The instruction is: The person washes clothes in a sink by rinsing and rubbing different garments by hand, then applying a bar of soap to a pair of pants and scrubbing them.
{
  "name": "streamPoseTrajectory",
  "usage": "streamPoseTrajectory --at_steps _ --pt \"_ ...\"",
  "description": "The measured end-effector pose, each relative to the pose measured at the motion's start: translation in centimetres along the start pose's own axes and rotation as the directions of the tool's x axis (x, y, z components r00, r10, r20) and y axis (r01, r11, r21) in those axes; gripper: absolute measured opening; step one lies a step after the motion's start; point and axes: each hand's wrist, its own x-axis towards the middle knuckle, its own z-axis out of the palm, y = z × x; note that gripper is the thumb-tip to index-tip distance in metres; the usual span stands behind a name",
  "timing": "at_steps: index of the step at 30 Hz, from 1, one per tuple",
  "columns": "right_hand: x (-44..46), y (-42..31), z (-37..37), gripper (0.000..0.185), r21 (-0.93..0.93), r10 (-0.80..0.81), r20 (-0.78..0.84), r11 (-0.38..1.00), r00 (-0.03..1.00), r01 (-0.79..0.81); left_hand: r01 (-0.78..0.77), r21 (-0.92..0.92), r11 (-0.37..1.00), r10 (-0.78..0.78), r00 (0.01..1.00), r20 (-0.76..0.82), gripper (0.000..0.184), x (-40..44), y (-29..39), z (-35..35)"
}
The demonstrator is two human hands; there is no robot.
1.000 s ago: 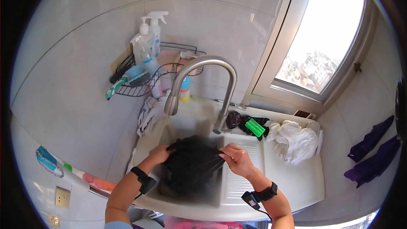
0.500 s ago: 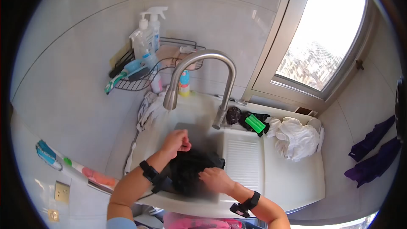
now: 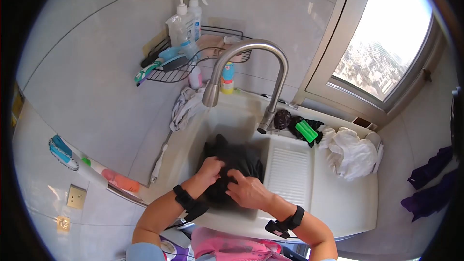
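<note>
A wet-looking black cloth lies bunched in the basin of the white sink; its exact kind does not show. My left hand, fingers closed, grips the cloth near its left side. Close by on the right, my right hand has its fingers curled into the same cloth, their tips partly hidden. Both hands are over the basin, a short way apart. Above them arches the metal faucet, its spout pointing down with no water visible.
To the right is a ribbed washboard. A green brush or soap block rests on dark cloth, beside a white cloth heap. A wire rack holds bottles and brushes. More white cloth lies at the back left.
My left hand has come down onto the black cloth, nearer my right hand. The cloth has shifted and bunched upward. The camera view has also shifted, moving the scene rightward.
</note>
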Motion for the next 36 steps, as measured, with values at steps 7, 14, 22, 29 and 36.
streamPoseTrajectory --at_steps 7,14,22,29,36 --pt "2.9 4.8 1.0 0.022 -0.235 0.448 0.103 0.878 0.888 -0.416 -0.498 0.557 0.664 0.584 0.811 0.028 0.018 -6.1 3.7 2.9" --pt "0.9 8.3 1.5 0.024 -0.320 0.692 0.186 0.714 0.698 -0.622 -0.450 0.355 0.819 0.528 0.833 -0.163 0.027 -6.7 2.8 0.6" --pt "2.6 9.9 7.8 0.022 -0.069 0.346 0.503 0.930 0.792 -0.362 -0.494 0.381 0.781 0.552 0.832 -0.051 0.027 -6.1 2.6 3.0" --pt "-3.6 10.2 13.2 0.027 -0.076 0.227 0.065 0.972 0.972 -0.222 -0.351 0.433 0.830 0.379 0.925 0.024 0.022 -5.9 0.8 1.8" --pt "-0.6 6.9 1.6 0.017 0.388 0.575 0.378 0.614 0.726 -0.688 -0.590 0.256 0.766 0.583 0.805 0.110 0.017 -3.3 0.3 -1.5"
